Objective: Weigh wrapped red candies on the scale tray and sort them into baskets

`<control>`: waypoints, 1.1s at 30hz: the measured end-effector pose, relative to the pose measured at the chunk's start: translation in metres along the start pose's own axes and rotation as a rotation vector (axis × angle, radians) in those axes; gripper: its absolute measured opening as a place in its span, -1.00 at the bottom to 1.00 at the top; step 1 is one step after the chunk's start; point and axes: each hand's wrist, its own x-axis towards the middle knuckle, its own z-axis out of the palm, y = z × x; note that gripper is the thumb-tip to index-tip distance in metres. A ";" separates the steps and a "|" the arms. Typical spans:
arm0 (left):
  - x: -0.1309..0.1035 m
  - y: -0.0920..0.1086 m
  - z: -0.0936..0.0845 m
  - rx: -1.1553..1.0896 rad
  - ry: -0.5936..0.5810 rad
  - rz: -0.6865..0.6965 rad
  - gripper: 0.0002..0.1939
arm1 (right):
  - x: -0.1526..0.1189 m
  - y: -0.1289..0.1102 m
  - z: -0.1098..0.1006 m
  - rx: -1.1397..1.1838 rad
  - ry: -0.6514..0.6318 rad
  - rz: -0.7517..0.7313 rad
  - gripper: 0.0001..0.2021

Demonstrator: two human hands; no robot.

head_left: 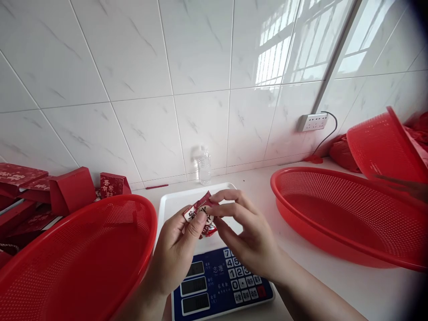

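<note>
A small red and white packet point(207, 214) is held above a digital scale point(217, 283) with a white tray and a blue keypad panel. My left hand point(177, 245) is closed on the packet's left side, its thumb lying across the front. My right hand point(250, 229) touches the packet's right side with its fingertips, the fingers bent. The scale's three displays look dark, and my right hand covers part of its keys.
Red perforated baskets stand at left point(150, 223) and right point(334, 249). A person's hand point(401, 185) is by another tilted basket point(377, 142). Red boxes point(72, 191) lie far left. A clear bottle point(204, 166) and a socket strip point(313, 122) are behind.
</note>
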 end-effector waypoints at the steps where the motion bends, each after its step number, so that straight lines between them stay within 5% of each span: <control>1: 0.000 0.002 0.000 0.008 0.017 0.003 -0.69 | 0.001 -0.001 -0.002 0.107 -0.005 0.080 -0.74; 7: -0.003 0.009 -0.005 0.003 -0.110 0.020 -0.70 | 0.008 0.003 -0.009 0.562 -0.115 0.454 -0.71; 11: -0.005 0.010 -0.005 -0.049 -0.177 -0.039 -0.71 | 0.010 0.001 -0.008 0.497 -0.295 0.397 -0.59; 18: -0.003 0.007 -0.004 -0.095 -0.210 -0.078 -0.66 | 0.009 -0.003 -0.010 0.186 -0.245 0.166 -0.58; 24: 0.001 -0.002 -0.003 -0.280 -0.248 -0.103 -0.62 | 0.009 0.001 -0.006 0.450 -0.266 0.295 -0.59; 28: 0.005 -0.007 -0.001 -0.235 -0.198 -0.107 -0.62 | 0.010 0.009 -0.004 0.464 -0.290 0.392 -0.56; 33: 0.008 -0.008 0.001 0.216 0.036 0.044 -0.62 | 0.007 0.022 0.000 -0.061 -0.106 0.232 -0.55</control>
